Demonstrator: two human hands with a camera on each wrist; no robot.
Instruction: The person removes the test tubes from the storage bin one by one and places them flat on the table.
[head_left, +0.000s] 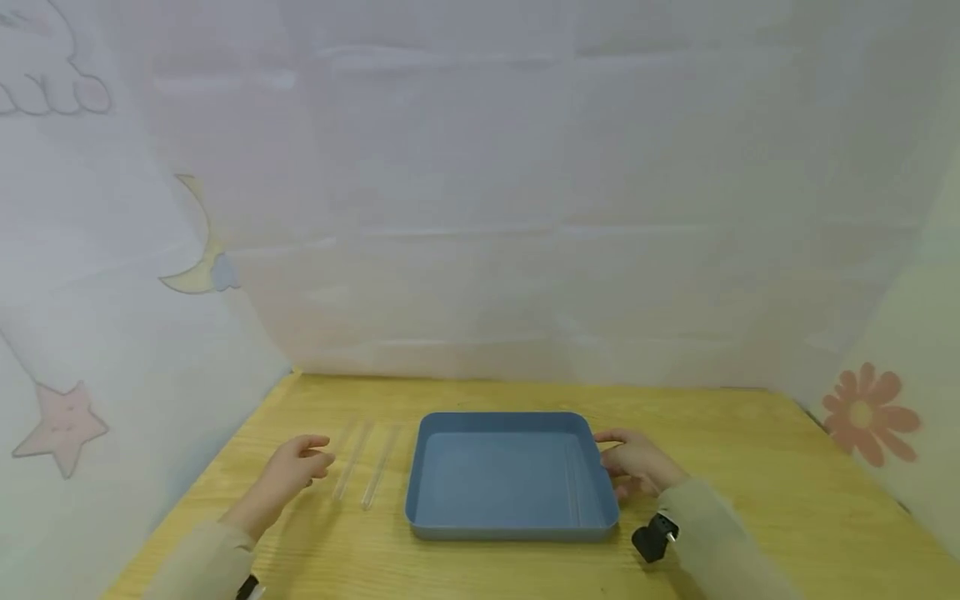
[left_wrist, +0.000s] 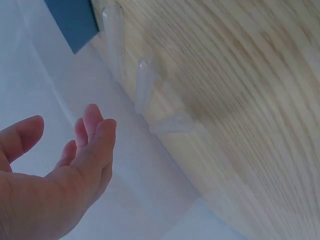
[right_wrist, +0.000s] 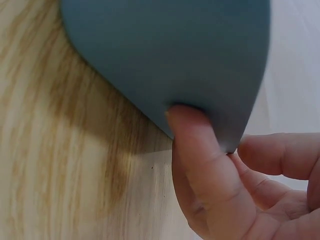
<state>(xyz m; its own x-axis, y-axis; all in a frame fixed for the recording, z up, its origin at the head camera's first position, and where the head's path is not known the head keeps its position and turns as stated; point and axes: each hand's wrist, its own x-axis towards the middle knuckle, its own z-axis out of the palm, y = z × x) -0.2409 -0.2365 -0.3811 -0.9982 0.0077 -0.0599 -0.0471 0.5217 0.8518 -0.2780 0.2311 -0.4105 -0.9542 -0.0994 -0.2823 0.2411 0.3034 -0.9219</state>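
Observation:
A blue rectangular tray lies on the wooden table. My right hand holds its right side; in the right wrist view the fingers press the outer wall while the thumb is at the rim. Inside the tray, along the right, lies a thin clear tube. Left of the tray, clear tubes with rounded ends lie side by side, one nearer the tray and another beside it. The left wrist view shows a third tube. Just left of them, my left hand hovers over the table, fingers loosely bent and holding nothing.
The yellowish wooden table ends at a pale cloth backdrop, which also hangs at both sides. Printed figures show on it, including a moon, a star and a red flower.

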